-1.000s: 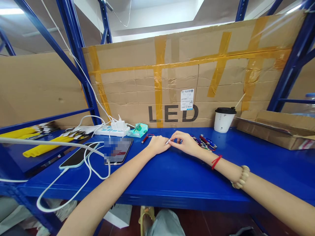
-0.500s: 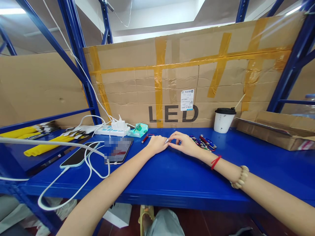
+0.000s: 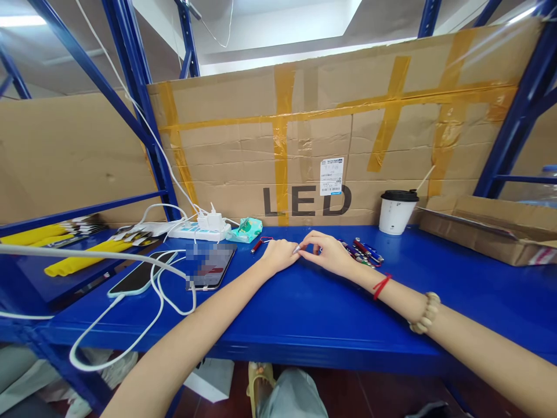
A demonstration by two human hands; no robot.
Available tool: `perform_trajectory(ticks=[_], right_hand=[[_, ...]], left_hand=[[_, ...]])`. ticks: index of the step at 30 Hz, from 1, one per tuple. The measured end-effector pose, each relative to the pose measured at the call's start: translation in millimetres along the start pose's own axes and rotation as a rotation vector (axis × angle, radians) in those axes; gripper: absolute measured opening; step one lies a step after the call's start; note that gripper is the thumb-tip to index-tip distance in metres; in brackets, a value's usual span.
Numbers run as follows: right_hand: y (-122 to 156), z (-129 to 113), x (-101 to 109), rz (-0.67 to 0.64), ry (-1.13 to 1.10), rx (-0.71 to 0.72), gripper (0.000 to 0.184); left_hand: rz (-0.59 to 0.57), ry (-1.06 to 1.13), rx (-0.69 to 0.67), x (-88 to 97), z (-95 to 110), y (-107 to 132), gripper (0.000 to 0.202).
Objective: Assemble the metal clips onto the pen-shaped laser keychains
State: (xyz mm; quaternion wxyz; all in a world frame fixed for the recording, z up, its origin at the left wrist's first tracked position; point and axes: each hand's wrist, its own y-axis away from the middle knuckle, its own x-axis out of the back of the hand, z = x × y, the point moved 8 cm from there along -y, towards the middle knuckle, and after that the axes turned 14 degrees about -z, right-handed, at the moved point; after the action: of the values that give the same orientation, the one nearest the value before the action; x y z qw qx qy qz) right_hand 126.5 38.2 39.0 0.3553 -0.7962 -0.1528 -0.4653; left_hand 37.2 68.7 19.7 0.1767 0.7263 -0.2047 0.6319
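Note:
My left hand (image 3: 282,255) is closed above the blue shelf top (image 3: 304,313), its fingers curled out of sight. Against it, my right hand (image 3: 328,253) pinches with thumb and forefinger. A small silvery tip (image 3: 297,249) shows where the two hands meet; what it belongs to is hidden. Just left of my left hand lies a small red cylinder (image 3: 256,246) with a thin red loop. Partly behind my right hand lies a pile of several slim metallic cylinders (image 3: 365,253), red, blue and other colours.
Left are a tablet-like device (image 3: 217,264), a phone (image 3: 141,273), looping white cables, a power strip (image 3: 198,232) and a green packet (image 3: 246,230). A lidded paper cup (image 3: 397,213) and an open cardboard box (image 3: 478,232) stand right. Cardboard (image 3: 239,157) walls the back.
Both hands stay joined in nearly the same place. The right fingers have shifted very slightly at the silvery tip, and the whole view has moved a little.

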Motion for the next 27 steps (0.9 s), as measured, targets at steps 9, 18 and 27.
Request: perform_trajectory(ticks=[9, 18, 27], right_hand=[[3.6, 6.4, 8.2, 0.06, 0.052, -0.157, 0.016], [4.2, 6.3, 9.0, 0.048, 0.058, -0.192, 0.022], [3.3, 7.7, 6.2, 0.004, 0.046, -0.173, 0.022]], left_hand=[[0.024, -0.134, -0.002, -0.2, 1.2, -2.1, 0.043], [0.089, -0.237, -0.091, -3.1, 5.4, -1.3, 0.036], [0.16, -0.263, -0.115, 1.8, 13.4, -0.1, 0.038]])
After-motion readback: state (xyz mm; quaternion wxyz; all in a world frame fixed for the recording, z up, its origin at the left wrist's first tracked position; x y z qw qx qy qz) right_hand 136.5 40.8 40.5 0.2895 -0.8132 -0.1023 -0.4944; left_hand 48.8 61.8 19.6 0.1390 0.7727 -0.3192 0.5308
